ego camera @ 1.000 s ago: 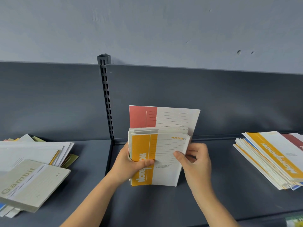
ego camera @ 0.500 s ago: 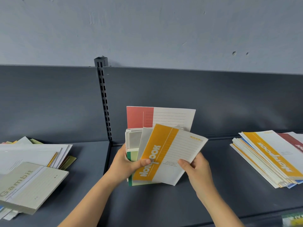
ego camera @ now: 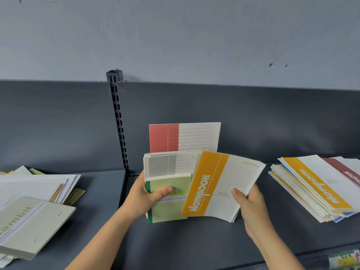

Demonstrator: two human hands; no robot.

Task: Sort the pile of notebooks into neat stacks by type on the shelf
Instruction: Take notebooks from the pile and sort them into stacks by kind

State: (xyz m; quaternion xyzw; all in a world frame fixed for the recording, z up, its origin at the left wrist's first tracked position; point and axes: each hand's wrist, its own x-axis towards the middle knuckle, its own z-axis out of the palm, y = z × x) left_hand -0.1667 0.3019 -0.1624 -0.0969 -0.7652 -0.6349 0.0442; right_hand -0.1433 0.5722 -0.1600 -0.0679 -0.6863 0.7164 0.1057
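Note:
My left hand [ego camera: 146, 195] grips a bundle of notebooks held upright above the dark shelf [ego camera: 194, 242]; a green Gambit notebook [ego camera: 169, 209] faces me, with a grey one and a taller red-and-white notebook [ego camera: 183, 137] behind. My right hand [ego camera: 249, 203] pinches the lower right edge of a yellow-striped "Notebook" [ego camera: 220, 184], tilted and fanned out to the right of the bundle. A stack of matching striped notebooks [ego camera: 315, 188] lies on the shelf at the right. A thick grey Gambit notebook [ego camera: 33, 225] tops a messy pile on the left.
White and yellow notebooks [ego camera: 39, 184] lie fanned under the left pile. A slotted upright post [ego camera: 118, 123] divides the shelf's back panel. A colourful item [ego camera: 344, 259] shows at the bottom right, below the shelf's front edge.
My right hand has pulled the yellow-striped notebook off the front of the bundle and swung it rightward, uncovering the green Gambit notebook. My left hand keeps its grip.

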